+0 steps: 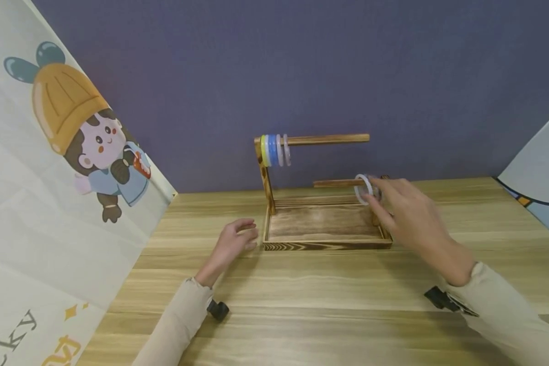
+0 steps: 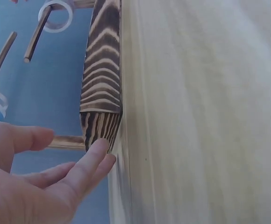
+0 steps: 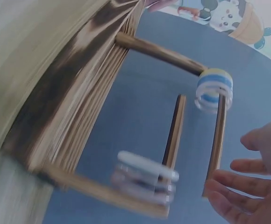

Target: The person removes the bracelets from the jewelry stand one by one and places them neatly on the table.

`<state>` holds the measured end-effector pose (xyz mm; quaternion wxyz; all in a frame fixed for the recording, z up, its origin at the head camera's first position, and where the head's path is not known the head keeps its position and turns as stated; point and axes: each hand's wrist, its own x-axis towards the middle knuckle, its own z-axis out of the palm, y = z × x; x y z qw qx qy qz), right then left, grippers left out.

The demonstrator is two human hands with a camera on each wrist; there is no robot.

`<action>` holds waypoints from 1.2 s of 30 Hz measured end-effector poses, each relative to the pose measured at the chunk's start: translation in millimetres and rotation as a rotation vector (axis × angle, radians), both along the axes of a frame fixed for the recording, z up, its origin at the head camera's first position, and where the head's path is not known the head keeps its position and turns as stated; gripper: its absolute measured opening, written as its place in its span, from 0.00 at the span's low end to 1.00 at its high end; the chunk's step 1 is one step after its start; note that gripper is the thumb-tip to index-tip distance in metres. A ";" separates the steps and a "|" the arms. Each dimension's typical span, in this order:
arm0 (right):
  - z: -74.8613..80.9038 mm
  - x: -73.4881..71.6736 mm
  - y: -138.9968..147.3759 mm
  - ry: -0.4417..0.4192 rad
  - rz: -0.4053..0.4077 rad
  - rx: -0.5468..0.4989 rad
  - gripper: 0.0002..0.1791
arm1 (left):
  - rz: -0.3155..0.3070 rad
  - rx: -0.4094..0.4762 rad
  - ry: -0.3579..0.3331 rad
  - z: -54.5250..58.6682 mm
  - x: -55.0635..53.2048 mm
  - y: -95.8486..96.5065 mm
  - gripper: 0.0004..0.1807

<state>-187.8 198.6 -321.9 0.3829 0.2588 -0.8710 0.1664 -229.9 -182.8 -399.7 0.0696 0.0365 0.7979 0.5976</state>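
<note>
A wooden bangle rack (image 1: 327, 246) stands on the table, with a tray base and two rods at different heights. On the upper rod (image 1: 334, 139) several bangles (image 1: 273, 151) in yellow, blue and pale tones hang against the left post. Pale bangles (image 3: 147, 175) circle the lower rod (image 3: 174, 133) near its post. My right hand (image 1: 409, 216) overlaps these bangles in the head view; the right wrist view shows its loosely bent fingers (image 3: 243, 182) apart from them, by the upper rod's free end. My left hand (image 1: 231, 246) is relaxed, fingertips right at the tray's left front corner.
The wood-grain table (image 1: 302, 305) meets a dark blue backdrop (image 1: 302, 66) behind the rack. At the left hangs a white cloth (image 1: 41, 244) printed with a cartoon figure, and another printed cloth (image 1: 544, 152) is at the far right.
</note>
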 end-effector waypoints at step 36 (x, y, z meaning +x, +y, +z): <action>13.2 -108.1 -139.6 -0.257 0.199 -0.498 0.16 | -0.006 0.037 -0.067 -4.4 -26.2 24.8 0.24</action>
